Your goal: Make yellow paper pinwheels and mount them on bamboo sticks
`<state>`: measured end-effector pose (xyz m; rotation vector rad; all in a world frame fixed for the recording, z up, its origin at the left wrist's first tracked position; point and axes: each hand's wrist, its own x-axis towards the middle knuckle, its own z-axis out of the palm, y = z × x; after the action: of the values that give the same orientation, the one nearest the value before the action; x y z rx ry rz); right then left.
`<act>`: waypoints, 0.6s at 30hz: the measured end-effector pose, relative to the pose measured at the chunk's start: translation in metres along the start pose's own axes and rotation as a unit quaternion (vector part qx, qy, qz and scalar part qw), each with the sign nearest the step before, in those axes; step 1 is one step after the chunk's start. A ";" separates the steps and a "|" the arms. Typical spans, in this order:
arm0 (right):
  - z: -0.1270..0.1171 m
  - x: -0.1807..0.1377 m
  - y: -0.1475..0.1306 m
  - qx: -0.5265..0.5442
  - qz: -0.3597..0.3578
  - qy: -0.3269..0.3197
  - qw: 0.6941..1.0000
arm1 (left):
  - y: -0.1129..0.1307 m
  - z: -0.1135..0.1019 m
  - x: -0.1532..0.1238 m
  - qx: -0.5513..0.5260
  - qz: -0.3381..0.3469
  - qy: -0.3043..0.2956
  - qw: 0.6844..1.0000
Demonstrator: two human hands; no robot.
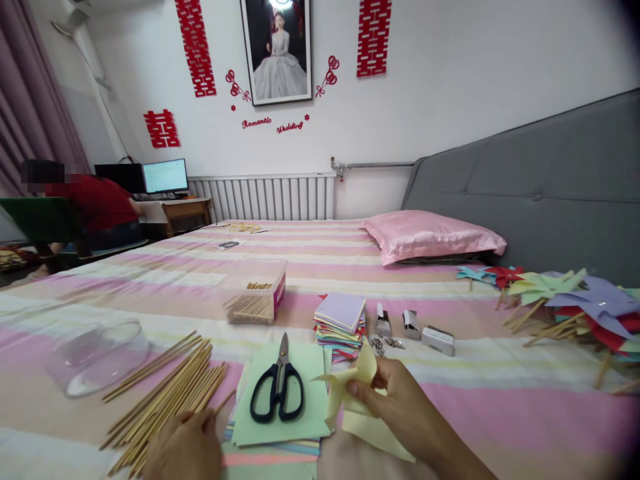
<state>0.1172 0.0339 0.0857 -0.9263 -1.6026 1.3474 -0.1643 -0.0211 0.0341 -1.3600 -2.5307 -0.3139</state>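
My right hand (393, 400) is closed on a pale yellow paper pinwheel (361, 380), its thumb pressing the folded middle. The blades stick out around the fingers. My left hand (184, 445) is at the lower left, with curled fingers over the near end of a loose pile of wooden sticks (173, 393). One short stick end (225, 402) pokes out from its fingertips. Between the hands, black-handled scissors (278, 393) lie on a stack of light green paper sheets (250, 427), points facing away from me.
Beyond the hands are small coloured paper squares (341, 312), metal fasteners (380, 345), little boxes (439, 340) and a clear box of sticks (250, 303). Finished pinwheels (593, 300) lie right; a transparent container (95, 360) is left. A person in red (103, 210) sits at a desk.
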 end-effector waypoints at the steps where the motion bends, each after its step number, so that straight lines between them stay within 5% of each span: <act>1: 0.001 0.000 0.001 0.000 0.001 -0.002 1.000 | 0.000 0.000 0.000 -0.004 -0.007 0.001 1.000; 12: -0.001 -0.001 -0.005 -0.031 -0.005 0.007 0.999 | 0.011 -0.019 -0.007 -0.133 -0.077 0.111 0.982; 15: -0.004 -0.002 -0.010 -0.025 -0.007 0.020 0.999 | 0.030 -0.021 -0.012 -0.290 -0.059 0.132 0.946; 18: -0.007 -0.004 -0.016 0.009 -0.004 0.018 1.000 | 0.060 -0.026 -0.024 -0.513 -0.046 0.030 0.857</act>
<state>0.1247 0.0300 0.1015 -0.9274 -1.5641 1.3303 -0.0975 -0.0156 0.0554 -1.4257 -2.3912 -1.8877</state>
